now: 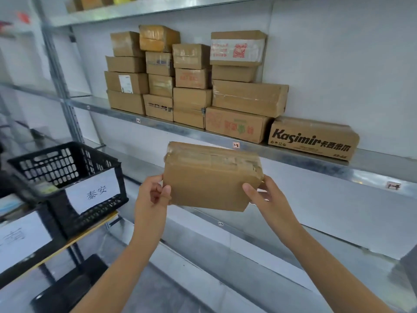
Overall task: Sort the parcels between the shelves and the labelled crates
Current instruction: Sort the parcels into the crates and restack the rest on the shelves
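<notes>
At the far left stands a black crate [52,168] with a white label [92,190] on its front. Below it is a second label [20,240], too blurred to read.

Next comes the left hand [152,195]. It grips the left edge of the parcel [209,184], with the thumb on the front face and the fingers curled behind. The parcel is in the air, in front of the shelves and just below the edge of the shelf [293,154]; it touches no shelf and no crate. Its long axis runs from left to right, between the two hands, with the taped top tilted a little away from the person. The right hand [266,197] holds the lower right corner in the same way, thumb in front and fingers wrapped around the edge.

Above and behind, the shelf carries a stack of boxes [191,77], and a Kasimir box [312,138] lies at the right end of it.

The move depends on one thing, I think — the crate is to the left, on the side of the left hand, while the free part of the shelf is up and to the right, nearer to the right hand. No address label shows on the parcel, so I cannot say which way is correct.
</notes>
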{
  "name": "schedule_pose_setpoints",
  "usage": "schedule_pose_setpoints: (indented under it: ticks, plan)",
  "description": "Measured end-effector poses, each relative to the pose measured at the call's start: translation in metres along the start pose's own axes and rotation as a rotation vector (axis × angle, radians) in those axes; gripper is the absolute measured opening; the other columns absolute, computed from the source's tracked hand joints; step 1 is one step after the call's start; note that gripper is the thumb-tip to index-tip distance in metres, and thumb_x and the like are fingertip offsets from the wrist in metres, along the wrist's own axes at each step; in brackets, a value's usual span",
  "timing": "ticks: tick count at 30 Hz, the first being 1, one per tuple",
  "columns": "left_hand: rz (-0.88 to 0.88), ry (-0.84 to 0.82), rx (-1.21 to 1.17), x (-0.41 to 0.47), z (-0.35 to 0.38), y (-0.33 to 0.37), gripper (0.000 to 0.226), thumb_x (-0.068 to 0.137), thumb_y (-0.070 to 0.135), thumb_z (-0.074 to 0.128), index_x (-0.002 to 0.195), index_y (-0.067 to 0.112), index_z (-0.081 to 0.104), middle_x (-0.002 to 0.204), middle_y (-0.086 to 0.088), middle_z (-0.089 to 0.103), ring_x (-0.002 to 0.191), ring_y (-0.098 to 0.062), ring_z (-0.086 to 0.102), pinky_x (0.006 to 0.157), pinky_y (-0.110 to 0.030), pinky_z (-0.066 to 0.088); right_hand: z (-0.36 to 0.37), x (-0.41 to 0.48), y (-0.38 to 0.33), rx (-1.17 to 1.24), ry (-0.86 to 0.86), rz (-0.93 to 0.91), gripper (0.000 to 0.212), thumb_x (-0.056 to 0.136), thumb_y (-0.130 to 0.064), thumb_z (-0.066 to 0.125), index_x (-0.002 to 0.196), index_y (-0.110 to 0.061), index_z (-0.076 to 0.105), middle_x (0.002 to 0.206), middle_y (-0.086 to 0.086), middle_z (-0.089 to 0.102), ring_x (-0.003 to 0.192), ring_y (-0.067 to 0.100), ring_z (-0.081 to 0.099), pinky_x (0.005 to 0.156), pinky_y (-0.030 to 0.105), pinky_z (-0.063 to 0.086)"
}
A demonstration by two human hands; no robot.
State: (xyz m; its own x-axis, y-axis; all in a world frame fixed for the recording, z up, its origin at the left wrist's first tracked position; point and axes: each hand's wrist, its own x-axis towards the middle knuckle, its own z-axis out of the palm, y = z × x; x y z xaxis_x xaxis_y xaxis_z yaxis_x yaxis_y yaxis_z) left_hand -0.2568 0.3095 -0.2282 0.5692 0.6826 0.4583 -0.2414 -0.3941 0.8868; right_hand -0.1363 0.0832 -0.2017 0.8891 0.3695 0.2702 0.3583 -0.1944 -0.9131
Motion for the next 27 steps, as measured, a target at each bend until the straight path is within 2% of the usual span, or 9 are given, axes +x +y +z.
schedule_pose_setpoints:
  ticks: [2, 5, 8, 12, 16, 20, 22, 25, 27]
  plan:
    - [-0.032, 0.031, -0.098, 0.001, -0.028, -0.005, 0.016, 0.103, 0.015, 0.050, 0.103, 0.025, 0.062, 0.086, 0.004, 0.067, 0.081, -0.012, 0.068, 0.079, -0.020, 0.055, 0.023, 0.001, -0.006, 0.091, -0.076, -0.017, 0.056, 0.088, -0.057, 0.054, 0.134, -0.026, 0.044, 0.125, -0.008, 0.056, 0.106, 0.008, 0.063, 0.084, 0.028, 0.059]
    - [-0.144, 0.067, -0.255, 0.006, -0.064, -0.012, 0.031, 0.108, 0.022, 0.036, 0.092, 0.024, 0.062, 0.087, 0.000, 0.071, 0.089, -0.017, 0.069, 0.088, -0.031, 0.057, 0.058, 0.004, -0.009, 0.198, -0.165, -0.033, 0.052, 0.084, -0.062, 0.041, 0.119, -0.023, 0.043, 0.118, -0.008, 0.053, 0.098, -0.004, 0.063, 0.075, 0.019, 0.058]
    - [-0.233, 0.080, -0.281, 0.009, -0.089, -0.025, 0.042, 0.106, 0.034, 0.035, 0.070, 0.037, 0.056, 0.073, 0.013, 0.061, 0.074, -0.003, 0.062, 0.085, -0.033, 0.049, 0.089, 0.013, -0.008, 0.250, -0.198, 0.066, 0.058, 0.083, -0.070, 0.035, 0.107, -0.017, 0.043, 0.104, -0.004, 0.055, 0.079, -0.008, 0.063, 0.064, 0.020, 0.059]
    - [-0.354, 0.086, -0.172, 0.012, -0.111, -0.049, 0.035, 0.090, 0.063, 0.044, 0.075, 0.032, 0.048, 0.077, 0.007, 0.049, 0.081, -0.012, 0.051, 0.089, -0.041, 0.045, 0.123, 0.027, 0.002, 0.238, -0.190, 0.146, 0.044, 0.095, -0.057, 0.050, 0.099, -0.014, 0.042, 0.093, -0.002, 0.058, 0.068, -0.003, 0.063, 0.061, 0.032, 0.057]
    - [-0.490, 0.083, -0.196, 0.015, -0.129, -0.072, 0.066, 0.069, 0.082, 0.057, 0.088, 0.020, 0.053, 0.101, -0.016, 0.062, 0.097, -0.024, 0.060, 0.096, -0.045, 0.048, 0.152, 0.042, 0.016, 0.185, -0.252, 0.038, 0.028, 0.098, -0.037, 0.058, 0.095, -0.017, 0.038, 0.094, -0.021, 0.065, 0.085, -0.001, 0.062, 0.062, 0.021, 0.049]
    - [-0.602, 0.087, -0.227, 0.025, -0.149, -0.088, 0.083, 0.055, 0.084, 0.072, 0.094, 0.013, 0.053, 0.112, -0.016, 0.066, 0.105, -0.026, 0.068, 0.093, -0.050, 0.056, 0.187, 0.058, 0.016, 0.209, -0.302, -0.002, 0.026, 0.096, -0.023, 0.063, 0.095, -0.016, 0.038, 0.116, -0.006, 0.062, 0.097, 0.011, 0.060, 0.071, 0.020, 0.046]
    - [-0.615, 0.156, -0.200, 0.035, -0.159, -0.097, 0.076, 0.051, 0.080, 0.077, 0.086, 0.017, 0.051, 0.107, -0.014, 0.068, 0.098, -0.025, 0.068, 0.090, -0.056, 0.056, 0.211, 0.066, 0.011, 0.230, -0.331, 0.017, 0.029, 0.095, -0.030, 0.064, 0.094, -0.017, 0.038, 0.119, -0.004, 0.061, 0.100, 0.011, 0.059, 0.072, 0.019, 0.046]
    - [-0.611, 0.209, -0.195, 0.058, -0.178, -0.112, 0.068, 0.057, 0.071, 0.073, 0.090, 0.016, 0.051, 0.093, -0.002, 0.073, 0.098, -0.025, 0.068, 0.093, -0.059, 0.054, 0.252, 0.086, -0.001, 0.214, -0.336, 0.160, 0.053, 0.075, -0.068, 0.059, 0.095, -0.023, 0.042, 0.111, -0.008, 0.058, 0.102, 0.008, 0.057, 0.075, 0.026, 0.046]
    - [-0.588, 0.194, -0.172, 0.075, -0.194, -0.121, 0.064, 0.062, 0.069, 0.070, 0.092, 0.016, 0.051, 0.090, 0.003, 0.074, 0.101, -0.028, 0.068, 0.094, -0.060, 0.052, 0.281, 0.104, -0.008, 0.171, -0.362, 0.289, 0.068, 0.065, -0.077, 0.060, 0.108, -0.026, 0.045, 0.112, -0.007, 0.058, 0.105, 0.009, 0.057, 0.088, 0.033, 0.050]
